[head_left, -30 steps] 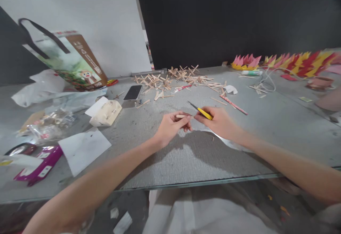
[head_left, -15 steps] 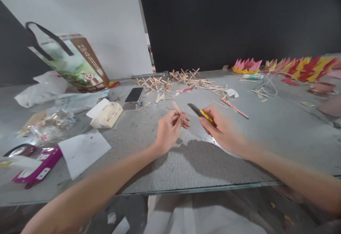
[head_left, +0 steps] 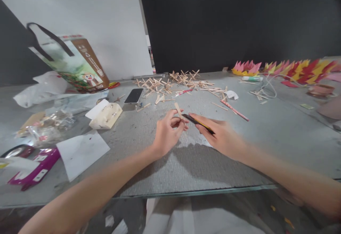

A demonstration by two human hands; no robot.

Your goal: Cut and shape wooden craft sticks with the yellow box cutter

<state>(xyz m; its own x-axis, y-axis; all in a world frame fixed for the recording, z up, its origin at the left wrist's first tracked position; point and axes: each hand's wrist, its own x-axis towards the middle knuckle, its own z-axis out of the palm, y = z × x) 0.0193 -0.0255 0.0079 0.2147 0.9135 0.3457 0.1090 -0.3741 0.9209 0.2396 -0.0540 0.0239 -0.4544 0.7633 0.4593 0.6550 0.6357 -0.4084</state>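
My left hand pinches a short wooden stick that points up and away over the grey table. My right hand grips a yellow and black craft knife, its dark blade reaching left to touch the stick near my left fingertips. Both hands hover just above the table near its front middle. Beyond them lies a pile of crossed wooden sticks.
A black phone and a cream packet lie to the left, with white paper, plastic bags and a printed carton bag. Folded pink, yellow and red paper shapes line the back right. A pink-striped stick lies to the right.
My left hand turned the stick from lying flat to pointing up. My right hand drew away briefly, then brought the knife blade back against the stick.
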